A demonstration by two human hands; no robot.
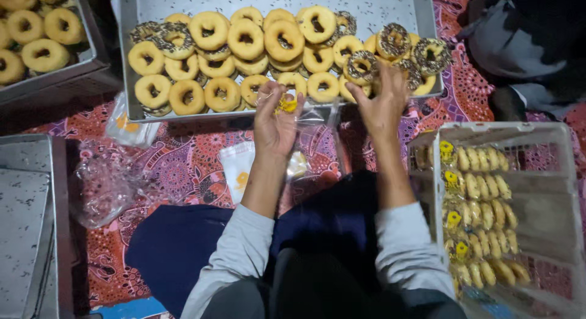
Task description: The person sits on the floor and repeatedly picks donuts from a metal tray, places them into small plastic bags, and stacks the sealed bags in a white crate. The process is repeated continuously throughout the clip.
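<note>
so my left hand [276, 125] is pinched shut on a clear plastic bag [305, 120] with a yellow label, just below the metal tray [390, 7]. my right hand [381, 105] is up at the tray's front edge, fingers closing around a chocolate-sprinkled donut [361, 67]. white crate [537, 133] of bagged donuts sits to my right

Clear plastic bag [308, 120]: thin, see-through, with a yellow patch near its top; held up open between both hands, just in front of the tray's near edge.
Sprinkled doughnut [361, 67]: ring-shaped, dark-speckled, lying tilted among others, at the right fingertips.
</note>
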